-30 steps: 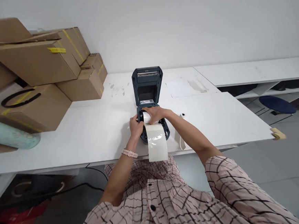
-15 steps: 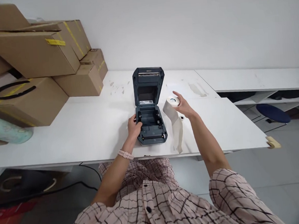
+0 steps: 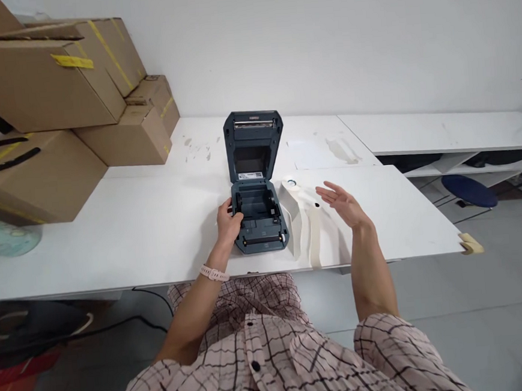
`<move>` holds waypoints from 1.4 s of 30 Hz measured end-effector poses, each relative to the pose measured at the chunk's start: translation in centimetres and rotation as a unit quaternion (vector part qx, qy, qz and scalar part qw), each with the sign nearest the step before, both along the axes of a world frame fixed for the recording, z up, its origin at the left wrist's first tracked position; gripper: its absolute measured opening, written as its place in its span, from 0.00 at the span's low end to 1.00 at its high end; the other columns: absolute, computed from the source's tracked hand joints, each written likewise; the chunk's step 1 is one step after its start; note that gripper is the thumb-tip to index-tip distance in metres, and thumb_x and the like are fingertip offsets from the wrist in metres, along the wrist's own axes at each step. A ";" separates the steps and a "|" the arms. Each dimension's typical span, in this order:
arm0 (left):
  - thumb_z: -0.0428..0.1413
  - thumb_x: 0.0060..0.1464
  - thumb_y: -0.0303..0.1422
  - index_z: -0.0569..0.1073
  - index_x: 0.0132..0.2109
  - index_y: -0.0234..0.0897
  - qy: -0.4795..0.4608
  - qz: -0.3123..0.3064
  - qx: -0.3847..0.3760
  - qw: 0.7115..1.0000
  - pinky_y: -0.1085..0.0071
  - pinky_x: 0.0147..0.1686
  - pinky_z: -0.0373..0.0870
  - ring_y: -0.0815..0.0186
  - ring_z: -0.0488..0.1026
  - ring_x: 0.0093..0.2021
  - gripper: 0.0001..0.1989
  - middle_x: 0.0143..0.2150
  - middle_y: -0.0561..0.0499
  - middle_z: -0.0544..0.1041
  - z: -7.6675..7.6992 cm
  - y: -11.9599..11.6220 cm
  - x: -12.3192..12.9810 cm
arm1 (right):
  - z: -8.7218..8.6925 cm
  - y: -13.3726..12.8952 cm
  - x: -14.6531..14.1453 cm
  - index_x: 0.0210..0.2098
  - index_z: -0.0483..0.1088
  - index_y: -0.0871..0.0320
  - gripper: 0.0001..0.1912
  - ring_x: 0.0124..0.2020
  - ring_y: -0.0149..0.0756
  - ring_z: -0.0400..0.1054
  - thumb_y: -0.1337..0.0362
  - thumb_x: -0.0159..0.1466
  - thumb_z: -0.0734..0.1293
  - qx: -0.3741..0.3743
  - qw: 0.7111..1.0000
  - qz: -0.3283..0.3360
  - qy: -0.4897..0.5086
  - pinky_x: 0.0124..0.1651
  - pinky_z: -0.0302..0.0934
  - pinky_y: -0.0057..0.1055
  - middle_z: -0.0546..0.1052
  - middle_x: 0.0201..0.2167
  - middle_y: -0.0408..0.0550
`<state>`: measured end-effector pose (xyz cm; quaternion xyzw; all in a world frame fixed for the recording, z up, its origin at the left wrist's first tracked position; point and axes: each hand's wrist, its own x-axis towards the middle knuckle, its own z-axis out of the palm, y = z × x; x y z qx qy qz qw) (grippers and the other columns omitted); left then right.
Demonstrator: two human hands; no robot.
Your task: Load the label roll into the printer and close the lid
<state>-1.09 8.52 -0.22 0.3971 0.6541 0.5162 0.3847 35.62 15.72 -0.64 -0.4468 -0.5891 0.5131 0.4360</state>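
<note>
A dark grey label printer [image 3: 260, 225] stands on the white table with its lid [image 3: 254, 142] raised, and its inner bay shows no roll. My left hand [image 3: 228, 223] is closed on the printer's left edge, thumb on the inner rim. To the right of the printer stands a roll of white labels [image 3: 293, 188], its loose strip trailing toward the table's front edge. A smaller roll [image 3: 315, 215] with a dark core lies just right of it, its strip also unwound. My right hand [image 3: 345, 207] hovers right of both rolls, holding nothing, fingers stretched out.
Cardboard boxes [image 3: 121, 137] are stacked at the back left, with a pale green cylinder [image 3: 6, 233] in front. The white table [image 3: 155, 234] ends at a padded corner [image 3: 471, 244] on the right. Beyond it are a low shelf [image 3: 445, 130] and a blue stool [image 3: 468, 191].
My right hand has let go of the label roll and drawn back to the right, fingers opening. The roll now rests nearer the printer. My left hand keeps its hold on the printer.
</note>
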 end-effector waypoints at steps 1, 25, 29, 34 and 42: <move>0.57 0.45 0.24 0.72 0.63 0.36 -0.004 0.000 -0.005 1.000 0.58 0.55 0.74 0.52 0.73 0.59 0.35 0.60 0.39 0.74 0.2 -0.1 0.0 | -1.0 -0.7 0.1 0.62 0.71 0.46 0.36 0.68 0.50 0.66 0.60 0.54 0.75 -0.017 1.000 0.000 0.004 0.70 0.56 0.53 0.75 0.64 0.53; 0.58 0.43 0.24 0.74 0.59 0.35 -0.034 0.003 0.036 0.999 0.55 0.58 0.70 0.51 0.73 0.58 0.32 0.58 0.40 0.76 -0.6 0.2 0.0 | 5.2 -4.4 -19.5 0.63 0.71 0.57 0.21 0.58 0.51 0.74 0.69 0.72 0.60 0.312 0.803 0.232 -0.452 0.58 0.69 0.49 0.79 0.58 0.54; 0.59 0.44 0.25 0.74 0.59 0.36 -0.048 0.005 0.043 0.998 0.56 0.59 0.69 0.51 0.72 0.60 0.31 0.59 0.40 0.76 -0.7 0.1 0.1 | 3.5 -9.8 -18.0 0.62 0.72 0.60 0.21 0.65 0.50 0.70 0.69 0.74 0.57 0.333 0.837 0.158 -0.404 0.64 0.67 0.52 0.75 0.63 0.57; 0.62 0.46 0.28 0.68 0.65 0.37 -0.125 -0.025 0.010 0.992 0.58 0.55 0.72 0.52 0.74 0.58 0.37 0.63 0.39 0.74 -0.3 -0.2 0.3 | 2.6 -14.6 -17.3 0.66 0.69 0.56 0.22 0.72 0.46 0.61 0.67 0.76 0.57 0.335 0.853 0.111 -0.385 0.71 0.61 0.53 0.71 0.68 0.52; 0.65 0.45 0.31 0.67 0.66 0.38 -0.167 -0.052 -0.021 0.984 0.57 0.51 0.74 0.53 0.78 0.52 0.40 0.59 0.40 0.78 0.4 -0.1 0.2 | 2.8 -14.9 -17.0 0.66 0.68 0.52 0.21 0.72 0.45 0.61 0.65 0.76 0.58 0.317 0.862 0.115 -0.378 0.72 0.58 0.56 0.70 0.68 0.49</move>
